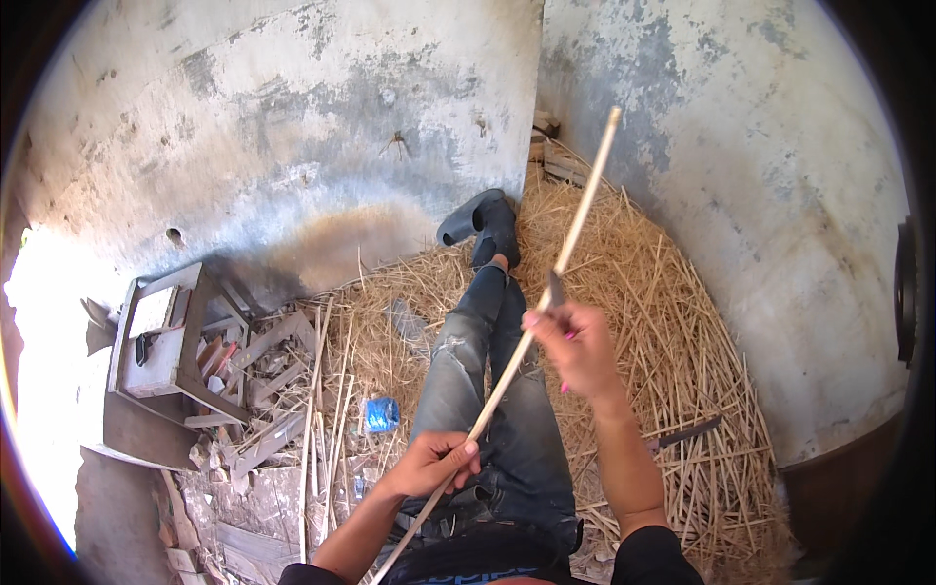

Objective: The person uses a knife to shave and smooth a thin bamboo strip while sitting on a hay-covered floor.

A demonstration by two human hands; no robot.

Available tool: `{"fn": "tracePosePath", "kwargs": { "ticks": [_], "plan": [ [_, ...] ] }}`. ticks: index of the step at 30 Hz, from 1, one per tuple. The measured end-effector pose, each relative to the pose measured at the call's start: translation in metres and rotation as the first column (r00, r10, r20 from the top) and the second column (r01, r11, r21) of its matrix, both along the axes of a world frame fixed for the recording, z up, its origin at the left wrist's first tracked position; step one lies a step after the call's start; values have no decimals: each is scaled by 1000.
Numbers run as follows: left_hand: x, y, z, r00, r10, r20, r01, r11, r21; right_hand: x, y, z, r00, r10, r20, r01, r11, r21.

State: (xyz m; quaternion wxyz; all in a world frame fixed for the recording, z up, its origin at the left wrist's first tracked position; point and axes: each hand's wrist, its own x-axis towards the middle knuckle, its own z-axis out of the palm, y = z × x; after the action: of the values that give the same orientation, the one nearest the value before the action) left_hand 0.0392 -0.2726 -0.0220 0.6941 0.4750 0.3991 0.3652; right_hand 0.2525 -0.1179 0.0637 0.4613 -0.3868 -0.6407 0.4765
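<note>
A long pale wooden stick (590, 195) slants across my legs, from beside my waist up toward the corner of the walls. My left hand (436, 463) is wrapped round its lower part, above my lap. Farther up, my right hand (577, 351) is closed on a knife (556, 290). The short dark blade rests against the stick; most of the handle is hidden in my fingers, with bits of pink showing. My legs (468, 361), in worn jeans, stretch out beneath, ending in dark boots (492, 224) near the wall.
Loose shavings and thin strips (673, 331) cover the floor on the right, with a long dark blade (687, 432) on them. A blue roll (381, 414) sits left of my legs, beside several long strips (317, 419). A wooden cabinet (161, 341) and scrap boards stand farther left. Stained walls (322, 117) enclose the corner.
</note>
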Motion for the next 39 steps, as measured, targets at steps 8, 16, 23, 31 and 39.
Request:
{"fn": "tracePosePath", "kwargs": {
  "ticks": [8,16,23,31,39],
  "plan": [
    [15,6,-3,948,271,166,-279,960,29,-41,-36,-59,988,150,-34,-151,988,-33],
    [22,-10,-12,812,441,382,-378,897,-231,-36,-41,-71,970,55,236,-100,978,182],
    [32,-29,1,895,233,381,-228,972,-58,-13,15,-12,907,-321,273,190,890,414],
    [21,-16,-9,862,331,384,-320,943,-92,-19,-71,-53,810,71,582,-371,831,415],
    [35,-12,1,885,318,341,-302,948,-99,-15,-33,-27,867,-153,474,-80,897,435]
  ]
}}
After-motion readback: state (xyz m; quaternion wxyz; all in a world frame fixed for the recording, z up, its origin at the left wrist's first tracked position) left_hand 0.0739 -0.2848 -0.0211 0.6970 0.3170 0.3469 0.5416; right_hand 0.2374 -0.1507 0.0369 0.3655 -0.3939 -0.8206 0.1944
